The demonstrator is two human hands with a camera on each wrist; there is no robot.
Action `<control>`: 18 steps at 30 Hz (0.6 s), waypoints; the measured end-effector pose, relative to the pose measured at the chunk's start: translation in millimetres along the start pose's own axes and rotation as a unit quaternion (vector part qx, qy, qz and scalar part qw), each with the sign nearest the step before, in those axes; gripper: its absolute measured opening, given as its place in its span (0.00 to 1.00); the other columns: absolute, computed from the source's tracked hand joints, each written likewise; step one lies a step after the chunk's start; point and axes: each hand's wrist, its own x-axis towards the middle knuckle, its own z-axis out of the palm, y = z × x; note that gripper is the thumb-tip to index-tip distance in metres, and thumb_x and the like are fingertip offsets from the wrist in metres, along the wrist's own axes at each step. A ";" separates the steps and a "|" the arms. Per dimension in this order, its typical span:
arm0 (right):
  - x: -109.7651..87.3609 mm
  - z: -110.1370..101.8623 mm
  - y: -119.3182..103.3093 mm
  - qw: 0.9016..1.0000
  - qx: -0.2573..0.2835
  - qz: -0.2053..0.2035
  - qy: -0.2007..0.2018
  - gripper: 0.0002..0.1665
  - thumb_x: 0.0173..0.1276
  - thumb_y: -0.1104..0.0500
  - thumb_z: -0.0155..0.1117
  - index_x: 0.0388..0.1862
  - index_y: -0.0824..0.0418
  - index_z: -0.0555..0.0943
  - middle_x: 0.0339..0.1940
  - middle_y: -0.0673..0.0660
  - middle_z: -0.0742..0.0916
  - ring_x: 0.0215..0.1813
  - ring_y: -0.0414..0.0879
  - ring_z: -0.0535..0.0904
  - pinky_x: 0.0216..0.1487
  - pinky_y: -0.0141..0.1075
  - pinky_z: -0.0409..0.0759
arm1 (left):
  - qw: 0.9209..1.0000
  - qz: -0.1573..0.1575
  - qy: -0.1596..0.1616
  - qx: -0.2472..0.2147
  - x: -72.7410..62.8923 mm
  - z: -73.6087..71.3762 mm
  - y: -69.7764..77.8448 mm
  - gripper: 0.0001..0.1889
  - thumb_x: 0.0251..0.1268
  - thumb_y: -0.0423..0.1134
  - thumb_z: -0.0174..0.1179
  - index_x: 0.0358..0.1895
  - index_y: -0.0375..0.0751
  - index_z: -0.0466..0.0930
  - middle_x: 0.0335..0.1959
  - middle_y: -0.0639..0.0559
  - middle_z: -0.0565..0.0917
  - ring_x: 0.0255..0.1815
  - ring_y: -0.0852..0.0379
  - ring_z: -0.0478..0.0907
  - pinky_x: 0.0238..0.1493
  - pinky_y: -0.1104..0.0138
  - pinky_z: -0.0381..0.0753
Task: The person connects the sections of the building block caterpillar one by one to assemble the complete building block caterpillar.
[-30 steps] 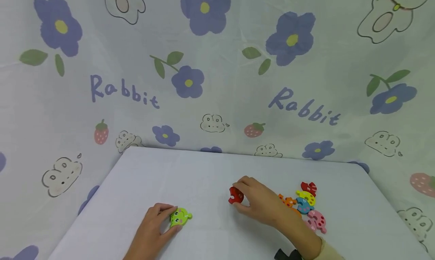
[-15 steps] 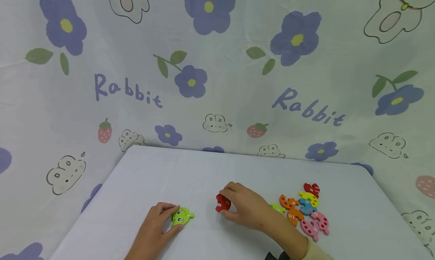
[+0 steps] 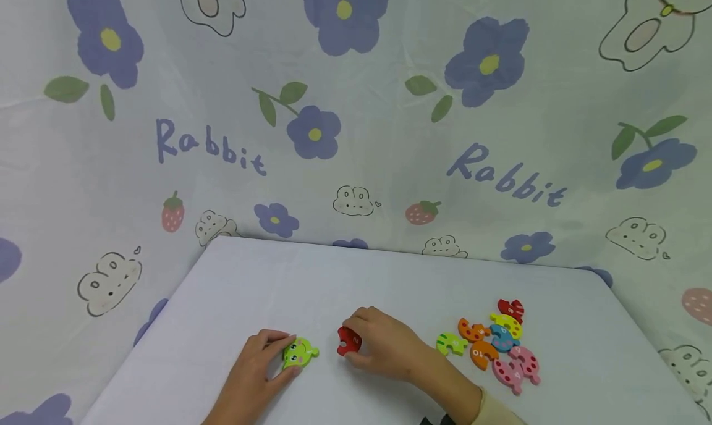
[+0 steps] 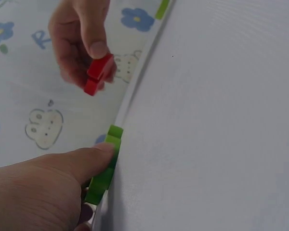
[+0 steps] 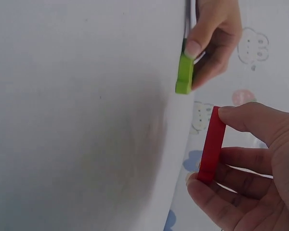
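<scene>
In the head view, a light-green puzzle piece with a smiling face lies at the front middle of the white table. My left hand pinches it between thumb and fingers by its left side. Just to the right, my right hand holds a red puzzle piece marked 2, its notched side facing the knob of the green one. A short gap separates the two pieces. From the right wrist, the red piece shows edge-on between thumb and fingertips. The left wrist view has the thumb on the green piece's edge.
Several more puzzle pieces lie to the right on the white table: green striped, orange marked 10, blue, yellow, red and pink. A patterned cloth hangs behind.
My right hand has moved left and nearer with the red piece, closer to the green face piece. The green striped piece on the right has come into full view. The left hand keeps its grip.
</scene>
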 end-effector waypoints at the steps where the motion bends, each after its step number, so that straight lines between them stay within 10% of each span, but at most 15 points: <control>1: 1.5 1.7 -1.3 1.000 -0.002 -0.001 -0.002 0.24 0.66 0.47 0.77 0.58 0.52 0.85 0.50 0.43 0.84 0.49 0.35 0.76 0.52 0.27 0.83 | 1.000 -0.002 -0.002 -0.001 -0.2 -0.2 -0.2 0.29 0.52 0.45 0.83 0.60 0.46 0.88 0.57 0.66 0.76 0.57 0.63 0.72 0.57 0.57 0.82; 18: 26.7 28.5 -15.7 0.998 -0.025 -0.064 0.001 0.22 0.69 0.46 0.75 0.57 0.53 0.84 0.49 0.43 0.83 0.47 0.35 0.74 0.45 0.20 0.77 | 1.000 0.014 0.008 -0.003 -0.5 -0.5 -1.7 0.29 0.51 0.44 0.83 0.60 0.47 0.87 0.57 0.67 0.77 0.57 0.63 0.72 0.57 0.57 0.82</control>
